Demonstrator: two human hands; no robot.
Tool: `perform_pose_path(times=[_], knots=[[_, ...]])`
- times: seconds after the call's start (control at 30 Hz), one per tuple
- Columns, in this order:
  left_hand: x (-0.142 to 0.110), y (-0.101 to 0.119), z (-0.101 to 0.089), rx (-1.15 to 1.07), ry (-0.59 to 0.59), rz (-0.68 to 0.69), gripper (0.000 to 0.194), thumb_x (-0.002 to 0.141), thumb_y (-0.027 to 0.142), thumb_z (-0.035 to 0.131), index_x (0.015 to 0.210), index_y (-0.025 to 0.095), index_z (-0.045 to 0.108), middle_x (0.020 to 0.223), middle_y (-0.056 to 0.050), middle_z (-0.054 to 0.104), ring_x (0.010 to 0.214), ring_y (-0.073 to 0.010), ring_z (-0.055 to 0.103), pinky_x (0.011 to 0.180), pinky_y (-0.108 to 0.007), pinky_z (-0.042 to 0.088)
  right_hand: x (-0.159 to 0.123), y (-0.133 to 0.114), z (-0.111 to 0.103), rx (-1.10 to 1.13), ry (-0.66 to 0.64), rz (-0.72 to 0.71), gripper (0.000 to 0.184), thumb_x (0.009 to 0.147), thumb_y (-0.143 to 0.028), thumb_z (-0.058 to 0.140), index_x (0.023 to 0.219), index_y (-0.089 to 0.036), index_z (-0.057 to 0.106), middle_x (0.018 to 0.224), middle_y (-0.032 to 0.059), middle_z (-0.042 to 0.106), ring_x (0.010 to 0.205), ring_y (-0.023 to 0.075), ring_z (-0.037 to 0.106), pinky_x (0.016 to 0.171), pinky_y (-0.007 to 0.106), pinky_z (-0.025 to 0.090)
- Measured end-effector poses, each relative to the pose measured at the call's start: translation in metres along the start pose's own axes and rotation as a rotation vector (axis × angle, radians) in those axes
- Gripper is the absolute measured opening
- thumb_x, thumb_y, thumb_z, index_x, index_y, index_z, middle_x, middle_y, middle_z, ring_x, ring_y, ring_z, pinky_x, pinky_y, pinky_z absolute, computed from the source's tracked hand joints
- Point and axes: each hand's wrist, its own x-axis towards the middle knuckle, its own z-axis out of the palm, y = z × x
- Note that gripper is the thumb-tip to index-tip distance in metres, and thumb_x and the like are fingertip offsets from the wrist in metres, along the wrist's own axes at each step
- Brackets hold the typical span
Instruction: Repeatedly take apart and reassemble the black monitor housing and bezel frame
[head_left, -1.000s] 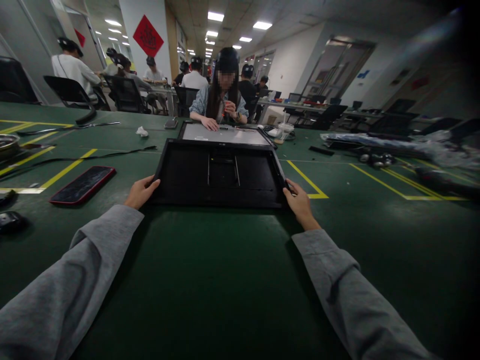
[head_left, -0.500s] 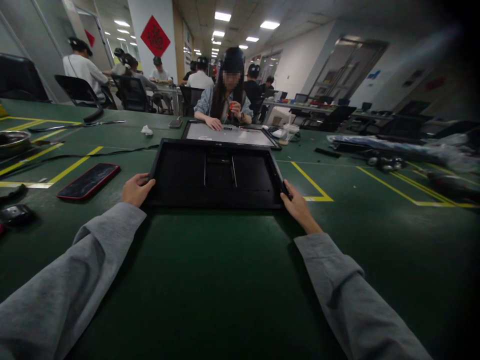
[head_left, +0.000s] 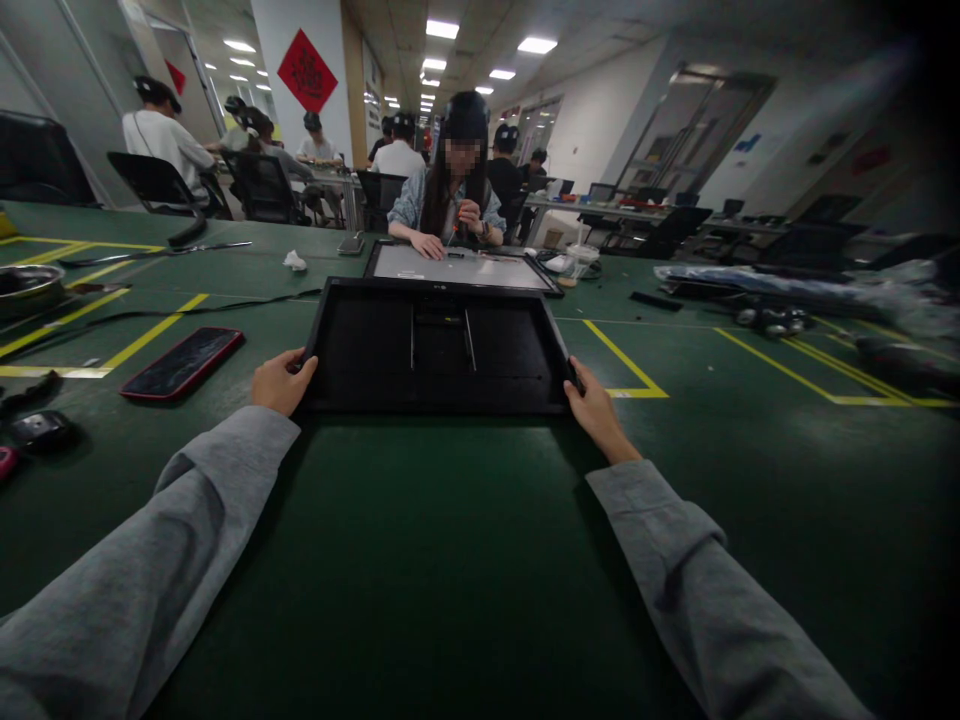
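Note:
A black monitor housing [head_left: 360, 350], a shallow rectangular shell with two thin metal strips inside, is in the middle of the view. My left hand [head_left: 282, 382] grips its left side, thumb on the rim and fingers curled around the outside. On the opposite side, my right hand [head_left: 596, 410] holds the right edge in the same way. Behind the housing lies a flat display panel [head_left: 405, 262] with a pale grey back and dark border. A co-worker's hand [head_left: 427, 246] rests at that panel, and the other holds a small orange-handled tool [head_left: 460, 212].
A phone with a red edge [head_left: 182, 363] lies left of my left hand. Beyond it are a metal bowl [head_left: 30, 285], a black strap [head_left: 187, 310] and a mouse [head_left: 43, 430]. Plastic-wrapped parts [head_left: 772, 285] lie at the right. Yellow tape [head_left: 622, 355] marks the green table [head_left: 420, 560].
Both hands keep their grip on the housing, which stays almost in place. The view has shifted slightly, so the phone and mouse appear a little farther right.

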Motion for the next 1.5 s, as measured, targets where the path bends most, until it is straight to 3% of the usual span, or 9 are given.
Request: perform_pose_path(times=[0.13,0.43,0.6,0.67,0.8,0.9,1.0,1.33,1.5], knots=[[-0.001,0.0,-0.002,0.142,-0.013,0.052,0.052,0.088,0.052,0.052,0.125,0.021,0.07,0.109,-0.013,0.075,0.105,-0.0334,0.068,0.092,-0.045,0.052,0.003,0.006,0.002,0.024,-0.005,-0.034,0.062,0.089,-0.032,0.049,0.148,-0.012,0.046,0.15,0.0166,0.05,0.138,0.029,0.049,0.119,0.051,0.035],[0.008,-0.011,0.009,-0.076,-0.047,0.045,0.05,0.087,0.05,0.054,0.122,0.015,0.066,0.113,-0.014,0.072,0.105,-0.0279,0.067,0.095,-0.041,0.049,0.002,0.002,0.004,-0.084,0.074,-0.055,0.055,0.089,-0.031,0.045,0.141,-0.012,0.051,0.14,0.0192,0.057,0.13,0.0303,0.054,0.113,0.055,0.039],[-0.009,0.01,-0.009,-0.091,0.325,0.281,0.047,0.09,0.039,0.053,0.131,0.017,0.061,0.135,-0.014,0.061,0.125,-0.0306,0.054,0.109,-0.049,0.037,-0.008,-0.043,0.001,-0.283,0.237,-0.154,0.055,0.094,-0.039,0.045,0.141,-0.011,0.05,0.143,0.0204,0.053,0.137,0.0336,0.044,0.113,0.06,0.034],[-0.028,0.028,-0.012,-0.113,0.365,0.471,0.048,0.092,0.036,0.052,0.137,0.02,0.057,0.144,-0.013,0.056,0.133,-0.0302,0.048,0.114,-0.049,0.03,-0.02,-0.075,0.008,-0.298,0.212,-0.254,0.057,0.098,-0.042,0.04,0.149,-0.017,0.042,0.156,0.0169,0.04,0.145,0.032,0.033,0.116,0.06,0.029],[-0.077,0.071,0.001,-0.076,0.111,0.761,0.069,0.096,0.045,0.045,0.158,0.022,0.027,0.163,-0.012,0.031,0.15,-0.0294,0.027,0.12,-0.047,0.022,-0.06,-0.14,0.037,-0.242,-0.095,-0.444,0.071,0.101,-0.048,0.035,0.162,-0.025,0.005,0.169,0.0093,0.005,0.155,0.0278,0.009,0.122,0.057,0.021],[-0.107,0.091,0.018,0.01,-0.229,0.999,0.074,0.099,0.055,0.033,0.162,0.022,0.011,0.166,-0.011,0.021,0.152,-0.0251,0.023,0.123,-0.045,0.018,-0.087,-0.164,0.057,-0.209,-0.45,-0.593,0.079,0.101,-0.054,0.031,0.161,-0.023,-0.008,0.169,0.0102,0.004,0.155,0.0254,0.008,0.124,0.053,0.021],[-0.118,0.096,0.026,0.088,-0.419,1.063,0.072,0.101,0.059,0.025,0.161,0.021,0.014,0.165,-0.009,0.023,0.153,-0.0233,0.019,0.124,-0.046,0.013,-0.097,-0.17,0.063,-0.227,-0.561,-0.615,0.08,0.101,-0.058,0.03,0.162,-0.021,-0.005,0.168,0.0118,0.008,0.155,0.0249,0.01,0.125,0.052,0.018],[-0.117,0.094,0.023,0.096,-0.411,1.051,0.073,0.101,0.059,0.026,0.161,0.019,0.017,0.165,-0.008,0.021,0.154,-0.0232,0.015,0.125,-0.046,0.01,-0.098,-0.175,0.054,-0.229,-0.488,-0.6,0.082,0.101,-0.058,0.033,0.161,-0.022,-0.009,0.168,0.0091,-0.005,0.155,0.025,-0.002,0.126,0.052,0.015],[-0.118,0.095,0.021,0.075,-0.351,1.052,0.076,0.101,0.056,0.029,0.162,0.018,0.004,0.166,-0.011,0.02,0.154,-0.0238,0.015,0.125,-0.048,0.01,-0.097,-0.177,0.056,-0.209,-0.566,-0.619,0.077,0.101,-0.057,0.032,0.162,-0.022,-0.002,0.167,0.0116,0.014,0.154,0.0246,0.012,0.125,0.052,0.021]])
